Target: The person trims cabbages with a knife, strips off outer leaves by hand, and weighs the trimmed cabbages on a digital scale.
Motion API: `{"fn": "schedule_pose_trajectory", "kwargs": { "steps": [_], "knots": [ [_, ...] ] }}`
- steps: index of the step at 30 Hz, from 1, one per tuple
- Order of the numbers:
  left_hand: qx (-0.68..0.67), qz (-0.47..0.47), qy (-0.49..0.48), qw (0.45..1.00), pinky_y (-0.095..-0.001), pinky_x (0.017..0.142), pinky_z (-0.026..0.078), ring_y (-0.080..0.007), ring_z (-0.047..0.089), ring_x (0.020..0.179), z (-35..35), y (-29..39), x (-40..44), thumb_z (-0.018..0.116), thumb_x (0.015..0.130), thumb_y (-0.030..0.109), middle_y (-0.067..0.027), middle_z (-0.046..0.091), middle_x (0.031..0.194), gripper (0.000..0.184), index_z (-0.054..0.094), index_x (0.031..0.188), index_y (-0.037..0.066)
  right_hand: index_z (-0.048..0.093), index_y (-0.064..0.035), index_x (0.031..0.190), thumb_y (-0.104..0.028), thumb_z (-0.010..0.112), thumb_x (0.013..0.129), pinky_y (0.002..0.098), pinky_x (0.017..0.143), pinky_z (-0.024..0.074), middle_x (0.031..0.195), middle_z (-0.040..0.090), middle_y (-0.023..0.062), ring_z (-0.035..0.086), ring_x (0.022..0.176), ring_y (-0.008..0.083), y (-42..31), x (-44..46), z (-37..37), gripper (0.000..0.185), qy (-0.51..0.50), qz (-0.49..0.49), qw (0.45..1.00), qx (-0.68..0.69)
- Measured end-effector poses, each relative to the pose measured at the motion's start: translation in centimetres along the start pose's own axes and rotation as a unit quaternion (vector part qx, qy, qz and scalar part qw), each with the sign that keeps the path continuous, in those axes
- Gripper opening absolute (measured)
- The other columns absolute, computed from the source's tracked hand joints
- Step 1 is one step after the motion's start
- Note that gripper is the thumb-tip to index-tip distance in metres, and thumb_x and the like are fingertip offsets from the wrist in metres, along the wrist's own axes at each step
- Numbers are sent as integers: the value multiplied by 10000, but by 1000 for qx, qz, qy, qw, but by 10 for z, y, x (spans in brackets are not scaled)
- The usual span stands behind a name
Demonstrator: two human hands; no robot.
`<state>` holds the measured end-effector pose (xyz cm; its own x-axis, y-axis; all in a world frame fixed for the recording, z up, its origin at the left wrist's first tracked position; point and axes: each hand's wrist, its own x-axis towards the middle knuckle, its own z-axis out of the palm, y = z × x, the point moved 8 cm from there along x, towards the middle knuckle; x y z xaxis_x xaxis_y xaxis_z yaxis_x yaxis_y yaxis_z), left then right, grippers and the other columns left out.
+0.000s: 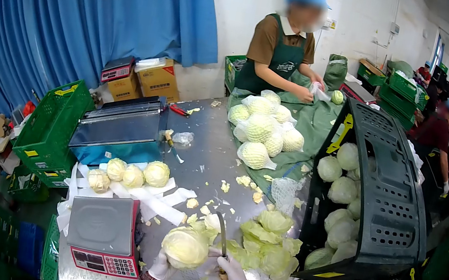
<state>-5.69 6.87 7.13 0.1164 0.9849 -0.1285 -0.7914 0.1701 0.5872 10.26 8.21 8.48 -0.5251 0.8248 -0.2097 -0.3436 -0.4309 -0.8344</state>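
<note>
A pale cabbage (185,247) rests in my gloved left hand (161,266), at the metal table's front edge. My gloved right hand (237,277) is wrapped round the handle of a curved knife (222,236), whose blade points up beside the cabbage. Loose green leaves (269,245) lie in a heap just beyond my right hand. Left of my left hand stands a scale (104,225) with a red frame. Behind it several trimmed cabbages (134,176) sit in a row on white strips.
A dark crate (385,208) of cabbages lies tipped on its side at right. Netted cabbages (262,128) are piled on green cloth (314,119), by a co-worker (287,49) handling a net. A wrapping machine (119,128) and green crates (56,118) stand at left.
</note>
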Motion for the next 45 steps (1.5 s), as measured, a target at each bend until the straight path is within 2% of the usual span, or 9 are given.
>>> {"fn": "schedule_pose_trajectory", "kwargs": {
  "steps": [2, 9, 11, 14, 17, 21, 37, 43, 45],
  "knots": [
    [256, 86, -20, 963, -366, 1048, 390, -246, 453, 1253, 22, 19, -1, 905, 573, 240, -136, 440, 1352, 1083, 267, 1418, 11, 417, 9, 1322, -231, 490, 966, 225, 682, 468, 1016, 605, 85, 597, 764, 112, 3, -2, -7, 435, 16, -5, 999, -29],
    [435, 177, -17, 883, -373, 1042, 387, -262, 465, 1232, 40, 25, -5, 908, 527, 153, -145, 446, 1342, 1069, 311, 1400, 2, 466, -23, 1312, -202, 547, 943, 247, 676, 458, 902, 558, 7, 576, 761, 93, 15, 4, -43, 419, 118, -72, 979, -147],
    [604, 205, 19, 770, -377, 1022, 403, -272, 479, 1201, 47, 21, -6, 911, 525, 221, -163, 451, 1294, 1060, 335, 1384, -10, 488, -53, 1293, -192, 555, 934, 276, 655, 460, 851, 548, 20, 574, 728, 114, 0, -11, -49, 391, 158, -58, 970, -177],
    [688, 208, 57, 693, -389, 1000, 416, -294, 482, 1176, 25, -2, -3, 904, 530, 292, -181, 439, 1260, 1048, 357, 1369, -16, 529, -67, 1220, -165, 597, 890, 341, 651, 493, 883, 604, 139, 628, 757, 287, -29, -31, -41, 351, 175, -168, 850, -467],
    [668, 161, 64, 723, -416, 1000, 409, -355, 461, 1182, -8, -33, 1, 888, 546, 335, -213, 423, 1248, 1041, 355, 1374, -4, 533, -88, 1224, -184, 605, 884, 373, 666, 509, 951, 623, 146, 626, 791, 327, -15, -43, -42, 361, 158, -199, 769, -587],
    [647, 138, 78, 746, -409, 993, 413, -350, 465, 1177, -25, -51, 0, 885, 547, 345, -210, 425, 1241, 1034, 363, 1369, -1, 578, -63, 1158, -177, 609, 872, 382, 695, 481, 911, 642, 133, 614, 797, 327, -3, -52, -51, 310, 180, -160, 770, -591],
    [747, 75, 120, 650, -405, 985, 404, -359, 442, 1154, -32, -73, 13, 860, 548, 351, -216, 409, 1253, 1034, 338, 1355, -30, 479, -23, 1285, -238, 599, 880, 363, 487, 485, 808, 645, 113, 627, 606, 259, 59, -37, -51, 474, 111, -133, 710, -683],
    [738, 89, 140, 654, -429, 975, 404, -381, 450, 1139, -27, -73, 15, 856, 558, 344, -228, 429, 1237, 999, 359, 1339, -33, 485, -7, 1269, -249, 584, 885, 354, 469, 472, 769, 628, 119, 603, 571, 272, 47, -13, -55, 465, 151, -178, 665, -709],
    [736, 96, 147, 654, -432, 974, 405, -383, 451, 1140, -28, -74, 10, 854, 563, 343, -230, 433, 1234, 988, 365, 1334, -34, 472, -14, 1293, -263, 593, 884, 353, 481, 470, 770, 623, 128, 596, 567, 270, 19, 4, -100, 494, 280, -233, 637, -679]
  ]
}}
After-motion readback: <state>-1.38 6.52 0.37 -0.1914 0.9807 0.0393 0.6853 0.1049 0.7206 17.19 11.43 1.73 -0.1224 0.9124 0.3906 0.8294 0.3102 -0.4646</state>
